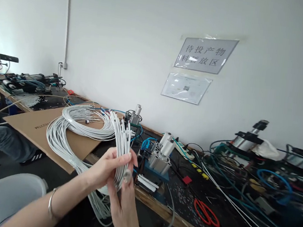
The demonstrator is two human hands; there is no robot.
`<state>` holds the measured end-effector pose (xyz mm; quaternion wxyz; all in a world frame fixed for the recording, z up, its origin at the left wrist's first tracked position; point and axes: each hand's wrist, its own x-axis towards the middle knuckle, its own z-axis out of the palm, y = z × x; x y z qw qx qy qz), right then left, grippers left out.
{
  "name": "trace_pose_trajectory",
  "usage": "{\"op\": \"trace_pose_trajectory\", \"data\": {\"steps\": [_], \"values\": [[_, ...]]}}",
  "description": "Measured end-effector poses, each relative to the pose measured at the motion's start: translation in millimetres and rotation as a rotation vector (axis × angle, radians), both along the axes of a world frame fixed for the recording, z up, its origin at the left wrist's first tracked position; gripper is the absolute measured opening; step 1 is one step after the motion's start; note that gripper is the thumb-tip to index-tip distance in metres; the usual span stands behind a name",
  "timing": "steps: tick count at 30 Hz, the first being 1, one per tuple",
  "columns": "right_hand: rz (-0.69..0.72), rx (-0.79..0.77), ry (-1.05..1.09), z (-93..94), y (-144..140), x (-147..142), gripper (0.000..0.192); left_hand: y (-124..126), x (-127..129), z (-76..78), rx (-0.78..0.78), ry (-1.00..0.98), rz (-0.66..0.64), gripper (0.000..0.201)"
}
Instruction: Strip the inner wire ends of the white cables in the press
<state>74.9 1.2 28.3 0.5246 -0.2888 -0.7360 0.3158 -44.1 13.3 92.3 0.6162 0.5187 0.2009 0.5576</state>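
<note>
My left hand (113,163) is wrapped round a bundle of white cables (123,135) just below their upper ends, thumb across the front. The ends point up and fan slightly, with a few dark tips among them. Lower on the same bundle, my right hand (124,198) is closed, its fingers behind and its thumb in front. Something clear and shiny shows at the right thumb; I cannot make out what it is. From my hands the cables hang below and run left to a large coil of white cables (64,132) lying on a flat cardboard sheet (32,125).
Right of my hands stands a pneumatic press (162,153) on the dark workbench (182,201), with a coiled red cord (206,212) nearby. More presses and hoses (247,140) lie farther right. A grey-white bin (7,199) is at lower left. A person's leg (3,140) shows at left.
</note>
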Motion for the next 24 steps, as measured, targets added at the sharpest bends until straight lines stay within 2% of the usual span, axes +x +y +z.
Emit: {"op": "trace_pose_trajectory", "data": {"steps": [3, 6, 8, 11, 15, 17, 24], "values": [[-0.036, -0.061, -0.052, -7.0, -22.5, 46.9, 0.019, -16.5, 24.8, -36.7, -0.106, -0.091, -0.012, 0.048], [-0.171, -0.131, -0.088, -5.7, -43.5, 88.2, 0.020, -30.0, 38.8, -62.3, -0.204, -0.088, -0.073, 0.039], [-0.248, -0.114, -0.099, -1.5, -51.9, 102.7, 0.017, -34.3, 43.2, -73.9, -0.248, -0.074, -0.100, 0.031], [-0.349, -0.097, -0.036, 4.5, -52.1, 105.6, 0.014, -36.4, 46.9, -88.0, -0.288, -0.046, -0.129, 0.024], [-0.466, -0.051, -0.016, 5.3, -38.7, 94.8, 0.005, -39.8, 49.5, -101.2, -0.299, 0.017, -0.161, 0.021], [-0.499, -0.057, 0.022, 1.2, -33.1, 91.1, 0.008, -41.4, 50.0, -103.9, -0.302, 0.061, -0.140, 0.021], [-0.471, -0.233, 0.133, -17.9, -31.6, 96.4, 0.012, -39.5, 51.2, -104.7, -0.333, 0.160, -0.080, 0.026]]}}
